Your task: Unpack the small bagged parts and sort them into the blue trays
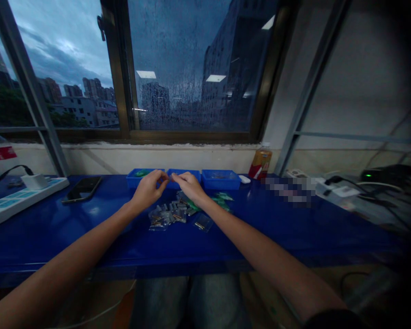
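The counter (pixel 116 240) has a glossy blue surface and stands below a window (pixel 192 68). Three blue trays (pixel 222 184) line its far side. Small plastic bags (pixel 166 215) lie piled at the centre, just near of the trays. The left hand (pixel 153 186) and right hand (pixel 189 185) are partly closed, fingers curled; whether either holds anything cannot be told. Left: phone (pixel 84 188), power strip (pixel 27 197). Far right: bottle (pixel 260 162).
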Tool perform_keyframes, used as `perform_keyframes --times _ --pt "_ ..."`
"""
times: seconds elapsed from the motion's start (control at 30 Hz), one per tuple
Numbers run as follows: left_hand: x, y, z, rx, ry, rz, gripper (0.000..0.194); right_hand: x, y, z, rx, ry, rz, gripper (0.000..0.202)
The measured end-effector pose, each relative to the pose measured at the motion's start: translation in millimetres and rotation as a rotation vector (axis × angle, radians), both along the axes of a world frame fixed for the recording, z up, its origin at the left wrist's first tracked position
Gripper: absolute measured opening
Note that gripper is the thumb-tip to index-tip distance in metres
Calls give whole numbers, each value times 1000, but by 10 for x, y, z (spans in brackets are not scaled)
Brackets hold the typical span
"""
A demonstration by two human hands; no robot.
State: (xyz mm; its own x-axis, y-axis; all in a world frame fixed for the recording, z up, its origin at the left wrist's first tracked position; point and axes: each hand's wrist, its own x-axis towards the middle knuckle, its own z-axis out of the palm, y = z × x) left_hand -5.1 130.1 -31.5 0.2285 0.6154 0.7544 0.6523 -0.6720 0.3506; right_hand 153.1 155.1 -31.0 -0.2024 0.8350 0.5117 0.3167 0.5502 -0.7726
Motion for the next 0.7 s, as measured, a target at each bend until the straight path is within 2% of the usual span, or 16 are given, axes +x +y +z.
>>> perform_keyframes --times 0.1,0.17,0.23,0.3,0.43,0.5,0.6,0.7 --pt "-15 -42 41 131 165 12 12 -11 -26 19 -167 88 85 42" --pt "-17 -52 55 138 223 8 14 -17 -24 13 -179 113 85 33" --pt "-6 -44 51 76 237 9 18 -16 -8 -1 -96 109 51 21" --pt "14 -24 30 -85 160 -3 28 -8 3 -13 56 59 0 17" --pt "30 27 -22 -574 -274 -82 62 12 -45 -9 351 -123 -26 20" --pt "16 47 -35 -700 -445 -127 64 15 -87 -5 432 -179 6 23" --pt "-9 59 -29 -655 -467 -161 45 11 -118 -17 474 -220 11 26" --pt "-10 52 -11 -441 -341 -98 32 1 -97 -37 439 -228 -48 30"
